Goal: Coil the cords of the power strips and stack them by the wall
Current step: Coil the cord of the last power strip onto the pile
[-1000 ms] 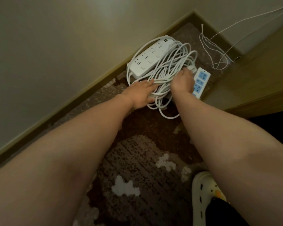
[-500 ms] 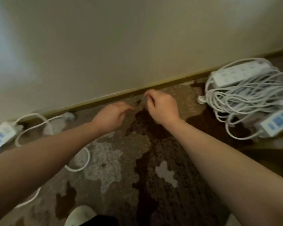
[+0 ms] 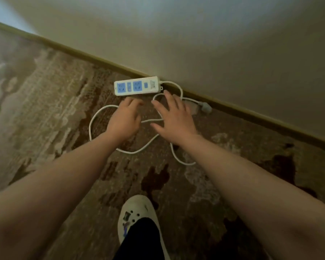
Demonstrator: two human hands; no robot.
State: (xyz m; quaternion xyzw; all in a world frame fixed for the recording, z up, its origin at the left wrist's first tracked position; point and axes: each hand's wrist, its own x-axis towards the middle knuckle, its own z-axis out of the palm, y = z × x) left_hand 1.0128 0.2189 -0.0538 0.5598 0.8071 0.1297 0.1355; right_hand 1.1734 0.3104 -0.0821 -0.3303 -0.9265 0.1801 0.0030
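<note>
A white power strip (image 3: 137, 85) with blue sockets lies on the carpet against the baseboard. Its white cord (image 3: 94, 121) sprawls in loose loops across the carpet in front of it and ends in a grey plug (image 3: 204, 107) by the baseboard. My left hand (image 3: 123, 120) hovers just below the strip, fingers curled downward, holding nothing. My right hand (image 3: 174, 117) is spread wide over the cord's loops, right of the strip, also holding nothing.
A beige wall (image 3: 195, 44) with a dark baseboard (image 3: 251, 117) runs diagonally across the view. The patterned brown carpet (image 3: 54, 109) covers the floor. My white clog (image 3: 137, 212) and dark trouser leg stand at the bottom centre.
My view has swung left from the coiled pile of strips in the corner to this single strip. Both hands let go of the pile, moved along the wall and now reach over the loose cord.
</note>
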